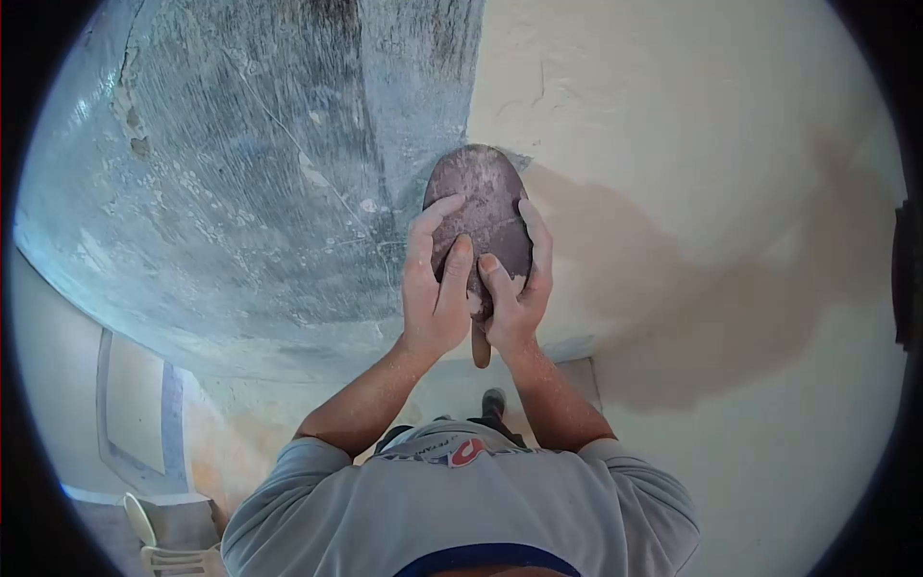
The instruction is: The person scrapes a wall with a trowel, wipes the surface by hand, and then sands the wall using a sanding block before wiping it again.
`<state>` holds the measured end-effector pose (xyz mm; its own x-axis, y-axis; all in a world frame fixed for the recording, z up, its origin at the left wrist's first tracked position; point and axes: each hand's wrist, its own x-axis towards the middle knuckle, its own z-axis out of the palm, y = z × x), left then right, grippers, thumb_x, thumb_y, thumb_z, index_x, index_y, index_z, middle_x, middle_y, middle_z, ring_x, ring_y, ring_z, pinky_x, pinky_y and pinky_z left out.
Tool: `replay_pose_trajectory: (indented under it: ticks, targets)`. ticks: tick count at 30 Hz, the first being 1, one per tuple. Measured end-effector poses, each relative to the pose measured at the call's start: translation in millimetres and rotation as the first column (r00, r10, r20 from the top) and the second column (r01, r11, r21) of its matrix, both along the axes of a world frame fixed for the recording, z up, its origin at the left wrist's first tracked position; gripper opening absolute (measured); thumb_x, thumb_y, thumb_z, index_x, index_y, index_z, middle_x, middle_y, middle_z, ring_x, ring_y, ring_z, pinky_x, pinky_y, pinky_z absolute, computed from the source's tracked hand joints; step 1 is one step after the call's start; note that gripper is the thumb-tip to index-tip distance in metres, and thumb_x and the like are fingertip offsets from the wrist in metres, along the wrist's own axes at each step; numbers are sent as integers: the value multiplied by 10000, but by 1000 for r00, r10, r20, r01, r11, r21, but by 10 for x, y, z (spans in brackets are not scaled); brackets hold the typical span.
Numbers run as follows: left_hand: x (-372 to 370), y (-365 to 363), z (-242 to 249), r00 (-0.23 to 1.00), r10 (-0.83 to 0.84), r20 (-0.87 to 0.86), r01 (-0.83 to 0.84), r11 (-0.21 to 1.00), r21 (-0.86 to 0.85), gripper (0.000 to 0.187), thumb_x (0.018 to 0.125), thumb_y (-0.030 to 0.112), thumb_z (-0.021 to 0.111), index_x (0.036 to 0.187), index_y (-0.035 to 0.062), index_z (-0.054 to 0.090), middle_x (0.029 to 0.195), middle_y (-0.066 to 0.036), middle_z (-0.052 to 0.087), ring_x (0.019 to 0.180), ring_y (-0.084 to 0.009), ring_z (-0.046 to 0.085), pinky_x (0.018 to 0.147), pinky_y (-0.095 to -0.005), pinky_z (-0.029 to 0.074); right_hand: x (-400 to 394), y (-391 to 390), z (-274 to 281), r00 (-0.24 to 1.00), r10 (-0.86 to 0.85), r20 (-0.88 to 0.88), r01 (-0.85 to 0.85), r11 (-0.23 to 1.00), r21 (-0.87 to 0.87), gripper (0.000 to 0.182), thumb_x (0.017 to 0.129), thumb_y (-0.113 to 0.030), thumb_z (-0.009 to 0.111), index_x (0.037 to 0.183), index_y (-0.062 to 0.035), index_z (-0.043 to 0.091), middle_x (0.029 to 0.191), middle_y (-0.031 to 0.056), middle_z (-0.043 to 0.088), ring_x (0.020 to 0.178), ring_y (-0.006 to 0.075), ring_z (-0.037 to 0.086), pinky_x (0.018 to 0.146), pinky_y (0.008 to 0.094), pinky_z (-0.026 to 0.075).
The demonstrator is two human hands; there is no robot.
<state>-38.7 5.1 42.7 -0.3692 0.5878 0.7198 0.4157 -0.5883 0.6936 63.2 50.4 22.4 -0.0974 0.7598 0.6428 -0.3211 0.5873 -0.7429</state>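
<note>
Both hands grip a dark reddish-brown oval pad (486, 197), scuffed with pale dust, against the wall. My left hand (437, 288) holds its left edge, fingers curled over the side and the thumb on its face. My right hand (519, 293) wraps round the right edge, its thumb close to the left thumb. White dust coats the fingers. From the pad's lower end a narrow brown tail (481, 348) sticks out between my wrists. The pad lies over the border between the streaked blue-grey surface (260, 183) and the cream surface (673, 106); its underside is hidden.
Scratches and chipped patches mark the blue-grey area. A large shadow (731, 327) falls across the cream surface. At lower left are a panel with a blue-grey border (173, 423) and part of a pale chair (178, 561). A shoe (493, 402) shows below my arms.
</note>
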Motion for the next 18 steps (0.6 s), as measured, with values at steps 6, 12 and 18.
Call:
replay_pose_trajectory:
  ticks: [6,12,18]
  targets:
    - [6,3,-54,999,-32,44,33,999,-23,383,972,81,498,1340,-25,490,1310,-153,544,1186,-228,513,1017,-344,403,-18,7,-9,1000,-20,-19,21,999,27,612,851,-24,612,1427,37,412,1404,188,483,1265,268,496,1076,385,398]
    - [23,-31,-8,1000,-22,8,23,999,-34,380,966,71,499,1333,-25,490,1309,-160,548,1189,-250,522,1025,-356,399,-25,19,-59,997,24,-69,-24,1000,7,609,855,-18,607,1429,37,409,1403,184,483,1265,262,496,1074,382,402]
    - [27,36,107,998,22,-53,-19,998,61,377,965,68,499,1332,-20,491,1322,-155,536,1175,-227,530,1003,-338,419,-2,32,97,993,69,-91,-71,997,-18,617,865,-22,610,1439,36,391,1407,179,482,1256,254,504,1063,374,413]
